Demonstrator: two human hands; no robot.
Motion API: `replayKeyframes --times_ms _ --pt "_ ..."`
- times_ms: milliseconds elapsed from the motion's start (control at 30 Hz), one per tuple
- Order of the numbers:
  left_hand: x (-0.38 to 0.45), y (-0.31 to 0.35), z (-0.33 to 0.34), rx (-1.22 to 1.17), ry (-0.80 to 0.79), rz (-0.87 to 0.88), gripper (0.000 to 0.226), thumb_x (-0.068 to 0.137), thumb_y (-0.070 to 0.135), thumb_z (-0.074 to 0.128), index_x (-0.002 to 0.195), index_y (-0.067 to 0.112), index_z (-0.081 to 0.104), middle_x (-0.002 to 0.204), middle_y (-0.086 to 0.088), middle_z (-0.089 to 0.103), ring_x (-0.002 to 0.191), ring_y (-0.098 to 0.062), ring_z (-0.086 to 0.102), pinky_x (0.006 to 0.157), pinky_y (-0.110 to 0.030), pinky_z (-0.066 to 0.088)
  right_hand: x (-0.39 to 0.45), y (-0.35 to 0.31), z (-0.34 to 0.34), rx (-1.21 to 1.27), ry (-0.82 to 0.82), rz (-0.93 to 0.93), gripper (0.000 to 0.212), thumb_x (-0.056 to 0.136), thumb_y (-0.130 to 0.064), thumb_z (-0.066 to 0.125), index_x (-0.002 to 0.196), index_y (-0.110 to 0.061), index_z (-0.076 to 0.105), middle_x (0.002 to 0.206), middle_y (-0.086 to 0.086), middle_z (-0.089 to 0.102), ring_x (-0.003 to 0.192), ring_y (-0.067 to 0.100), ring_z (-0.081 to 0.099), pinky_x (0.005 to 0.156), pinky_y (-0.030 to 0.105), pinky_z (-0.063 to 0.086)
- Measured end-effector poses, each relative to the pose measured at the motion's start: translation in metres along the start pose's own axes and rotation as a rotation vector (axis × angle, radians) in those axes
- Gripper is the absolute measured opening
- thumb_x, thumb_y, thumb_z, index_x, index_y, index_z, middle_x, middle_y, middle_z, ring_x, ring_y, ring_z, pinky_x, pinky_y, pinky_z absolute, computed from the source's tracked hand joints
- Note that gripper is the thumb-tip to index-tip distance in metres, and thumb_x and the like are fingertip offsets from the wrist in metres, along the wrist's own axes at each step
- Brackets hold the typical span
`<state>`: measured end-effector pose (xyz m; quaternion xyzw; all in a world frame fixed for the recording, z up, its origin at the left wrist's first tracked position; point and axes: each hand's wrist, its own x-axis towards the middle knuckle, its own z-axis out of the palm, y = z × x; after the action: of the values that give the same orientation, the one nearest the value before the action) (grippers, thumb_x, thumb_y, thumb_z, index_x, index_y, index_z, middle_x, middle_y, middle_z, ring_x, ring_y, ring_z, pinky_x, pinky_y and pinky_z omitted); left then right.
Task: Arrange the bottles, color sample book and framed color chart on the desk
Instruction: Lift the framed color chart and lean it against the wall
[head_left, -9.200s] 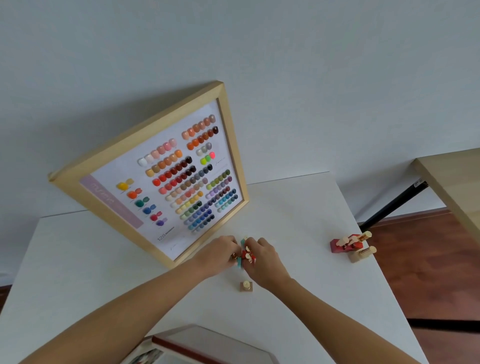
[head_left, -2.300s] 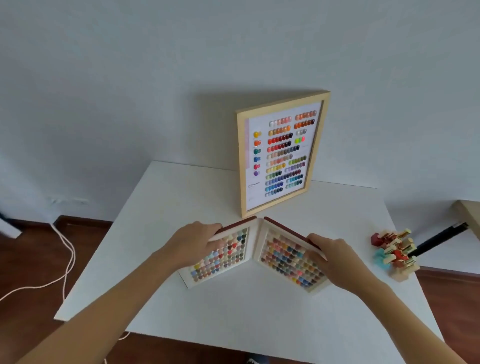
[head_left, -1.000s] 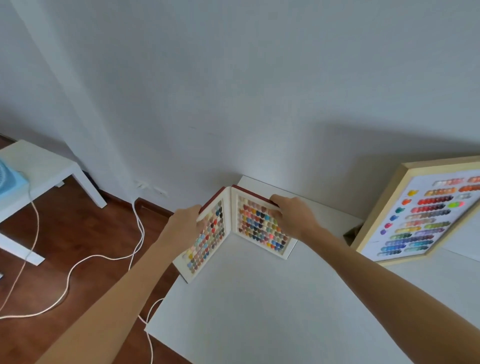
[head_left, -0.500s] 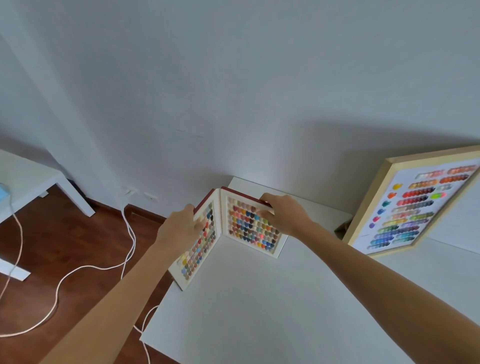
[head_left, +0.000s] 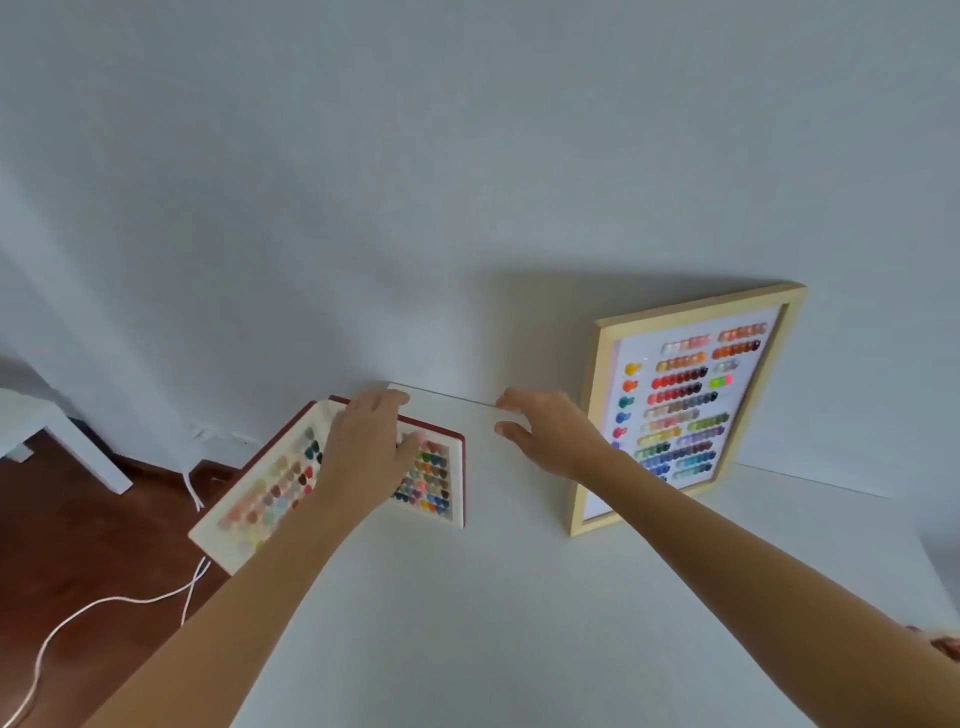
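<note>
My fingers (head_left: 402, 415) on the left hand (head_left: 370, 452) are spread and laid over the middle of the color sample book (head_left: 270, 493), covering its fold, with the tips reaching the far red edge of its cover; whether they press down or only rest there I cannot tell. The book lies open under that hand at the far left corner of the white desk (head_left: 467, 623), one page of colored chips showing on the near-left side of my palm and jutting past the desk's edge over the wooden floor (head_left: 78, 545), the other page showing to the right of my fingertips. A white cord (head_left: 104, 603) trails on the floor below it. My right hand (head_left: 550, 436) hovers above bare desk, well clear of the book, its fingers apart and loosely curled around nothing. Just to the right of that hand, and partly behind my wrist, the framed color chart (head_left: 685, 405) stands upright on the desk, leaning back against the white wall (head_left: 467, 182), its rows of colored dots facing me. Whether my right hand touches the frame I cannot tell.
</note>
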<state>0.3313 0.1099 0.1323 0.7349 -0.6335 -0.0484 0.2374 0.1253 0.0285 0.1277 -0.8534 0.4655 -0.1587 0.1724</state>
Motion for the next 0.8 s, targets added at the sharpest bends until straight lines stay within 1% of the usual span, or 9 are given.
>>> replayKeyframes --times_ms 133,233,333,467,567,633,700,767,800 --pt "-0.009 0.069 0.029 -0.088 -0.035 0.135 0.043 0.090 0.029 0.060 0.130 0.015 0.048 0.133 -0.007 0.053 0.125 -0.024 0.047 0.106 -0.038 0.039 -0.038 0.054 -0.038 0.025 0.003 0.013 0.027 0.093 -0.030 0.056 0.118 -0.020 0.056 0.124 0.003 0.063 0.110 0.024 0.062 0.096 0.035 0.049" --pt "-0.010 0.112 0.058 -0.152 -0.088 0.148 0.047 0.091 0.030 0.058 0.134 0.017 0.043 0.138 -0.006 0.050 0.128 -0.023 0.045 0.104 -0.037 0.039 -0.067 0.097 -0.060 0.013 0.023 0.060 0.026 0.092 -0.029 0.058 0.116 -0.019 0.058 0.119 0.004 0.066 0.106 0.022 0.063 0.095 0.036 0.051" --pt "-0.008 0.150 0.091 -0.239 -0.159 0.054 0.058 0.090 0.029 0.061 0.140 0.017 0.033 0.143 -0.008 0.046 0.130 -0.026 0.045 0.103 -0.036 0.040 -0.095 0.142 -0.080 0.055 0.040 0.136 0.024 0.090 -0.023 0.060 0.113 -0.015 0.061 0.117 0.006 0.067 0.103 0.021 0.064 0.093 0.036 0.052" --pt "0.000 0.183 0.129 -0.370 -0.207 -0.087 0.075 0.087 0.024 0.066 0.145 0.020 0.018 0.144 -0.011 0.044 0.132 -0.030 0.044 0.100 -0.042 0.044 -0.120 0.191 -0.100 0.103 0.084 0.224 0.024 0.089 -0.019 0.062 0.111 -0.011 0.063 0.113 0.010 0.068 0.101 0.021 0.065 0.091 0.033 0.053" --pt "0.009 0.197 0.150 -0.421 -0.143 -0.116 0.083 0.086 0.017 0.067 0.145 0.024 0.010 0.137 -0.011 0.048 0.127 -0.029 0.049 0.092 -0.042 0.050 -0.127 0.218 -0.106 0.109 0.119 0.269 0.024 0.089 -0.017 0.061 0.111 -0.007 0.064 0.111 0.011 0.069 0.096 0.021 0.066 0.087 0.028 0.052" --pt "0.014 0.202 0.160 -0.425 -0.091 -0.143 0.092 0.087 0.015 0.065 0.147 0.029 -0.003 0.136 -0.014 0.045 0.124 -0.031 0.052 0.087 -0.043 0.054 -0.127 0.231 -0.108 0.121 0.150 0.313 0.023 0.090 -0.017 0.061 0.110 -0.007 0.064 0.110 0.011 0.069 0.094 0.021 0.066 0.083 0.024 0.048" --pt "0.018 0.204 0.170 -0.413 -0.030 -0.147 0.095 0.090 0.016 0.062 0.147 0.032 -0.013 0.134 -0.016 0.044 0.119 -0.031 0.056 0.079 -0.041 0.057 -0.123 0.241 -0.108 0.126 0.178 0.355 0.022 0.090 -0.017 0.061 0.110 -0.007 0.063 0.110 0.012 0.068 0.095 0.024 0.066 0.084 0.026 0.048" --pt "0.021 0.201 0.178 -0.421 0.025 -0.131 0.093 0.092 0.018 0.058 0.146 0.035 -0.016 0.130 -0.015 0.045 0.110 -0.029 0.061 0.063 -0.030 0.056 -0.117 0.248 -0.106 0.136 0.199 0.401 0.025 0.090 -0.019 0.060 0.114 -0.009 0.059 0.112 0.013 0.067 0.097 0.026 0.065 0.084 0.029 0.049" --pt "0.022 0.200 0.181 -0.438 0.041 -0.119 0.090 0.093 0.020 0.056 0.145 0.036 -0.016 0.128 -0.014 0.047 0.105 -0.025 0.063 0.057 -0.023 0.053 -0.114 0.252 -0.105 0.146 0.209 0.417 0.029 0.091 -0.019 0.060 0.118 -0.009 0.055 0.114 0.014 0.066 0.098 0.026 0.065 0.080 0.027 0.049"
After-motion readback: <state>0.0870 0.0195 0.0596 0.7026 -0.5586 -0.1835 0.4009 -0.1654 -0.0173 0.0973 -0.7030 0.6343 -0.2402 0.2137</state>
